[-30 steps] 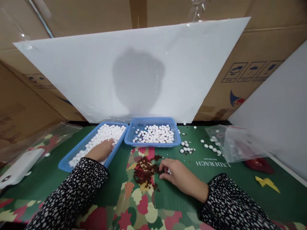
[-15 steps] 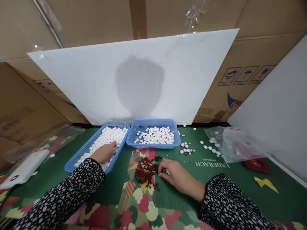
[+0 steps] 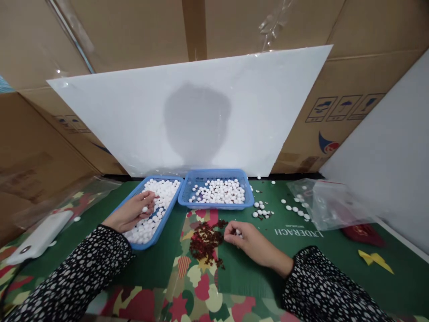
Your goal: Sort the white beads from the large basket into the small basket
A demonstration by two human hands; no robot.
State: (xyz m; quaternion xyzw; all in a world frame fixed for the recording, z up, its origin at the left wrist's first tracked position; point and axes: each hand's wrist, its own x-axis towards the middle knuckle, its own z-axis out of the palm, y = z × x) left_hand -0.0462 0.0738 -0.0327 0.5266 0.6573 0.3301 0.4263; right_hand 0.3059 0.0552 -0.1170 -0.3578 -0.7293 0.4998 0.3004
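My left hand (image 3: 136,212) is over the left blue basket (image 3: 160,229), its palm turned partly up and its fingers curled around white balls. White balls (image 3: 163,191) fill much of that basket. My right hand (image 3: 246,239) is closed at the right edge of a pile of small dark red pieces (image 3: 205,241), with white balls showing between its curled fingers. A second blue basket (image 3: 216,206) behind the pile holds more white balls (image 3: 221,191).
Loose white balls (image 3: 260,210) lie right of the second basket. Farther right are a clear plastic bag (image 3: 330,203), a dark red item (image 3: 363,233) and yellow scraps (image 3: 375,259). A white device (image 3: 42,237) sits at the left. A white board (image 3: 197,120) stands behind.
My left hand has lifted and moved left, turning so that white balls show in its fingers. My right hand stays near the dark red pile, still closed. The view has shifted slightly.
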